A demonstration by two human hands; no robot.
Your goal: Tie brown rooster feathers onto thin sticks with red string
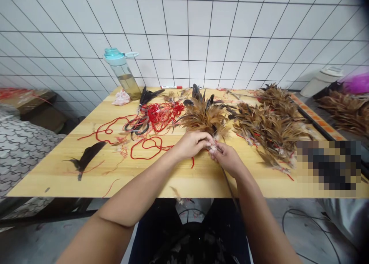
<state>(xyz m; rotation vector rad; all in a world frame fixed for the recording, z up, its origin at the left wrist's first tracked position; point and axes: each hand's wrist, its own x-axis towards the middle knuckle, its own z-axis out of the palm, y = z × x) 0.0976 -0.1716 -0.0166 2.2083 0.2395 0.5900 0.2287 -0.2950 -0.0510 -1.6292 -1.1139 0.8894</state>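
Note:
My left hand (192, 144) and my right hand (227, 159) meet over the wooden table (57, 179), pinching the base of a bunch of brown chicken feathers (204, 116). The feathers fan up and away from my fingers. A thin dark rod (230, 191) runs from my hands down past the table's front edge, its upper end hidden by my fingers. Loose red string (150, 148) lies just left of my left hand, and a larger pile of brown feathers (268, 135) lies to the right of my right hand.
Scissors (138, 126) lie tangled in red string at the table's centre. A dark feather (86, 156) lies at left, a water bottle (122, 75) and red marker (171, 87) at the back. More feathers (346, 112) sit right of the table. A tiled wall (187, 25) stands behind.

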